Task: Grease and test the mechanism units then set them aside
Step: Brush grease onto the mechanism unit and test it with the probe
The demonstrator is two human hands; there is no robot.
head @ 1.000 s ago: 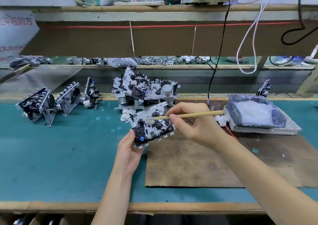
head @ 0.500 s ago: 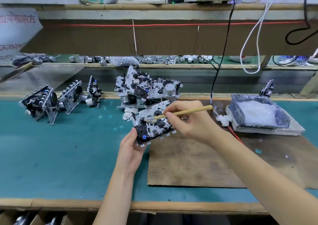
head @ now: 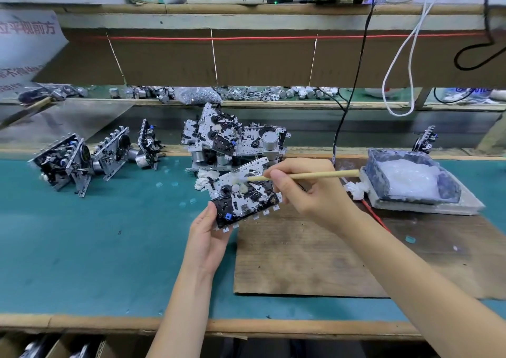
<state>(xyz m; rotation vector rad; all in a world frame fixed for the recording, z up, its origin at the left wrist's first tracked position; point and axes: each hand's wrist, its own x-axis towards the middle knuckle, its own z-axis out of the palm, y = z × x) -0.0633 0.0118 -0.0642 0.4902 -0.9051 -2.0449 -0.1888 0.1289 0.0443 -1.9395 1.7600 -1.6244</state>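
The left hand [head: 209, 237] grips the mechanism unit [head: 243, 197] by its near-left corner, in front of the piled units [head: 232, 138], its long axis rising rightward; the right hand [head: 306, 190], closer to its upper face, pinches a wooden brush [head: 315, 175] lying level, tip pointing left onto the unit

Mechanism units [head: 90, 160] lie left, a unit pile [head: 232, 141] behind centre, grease tray [head: 416, 185] right — all on the bench mat [head: 95, 248].
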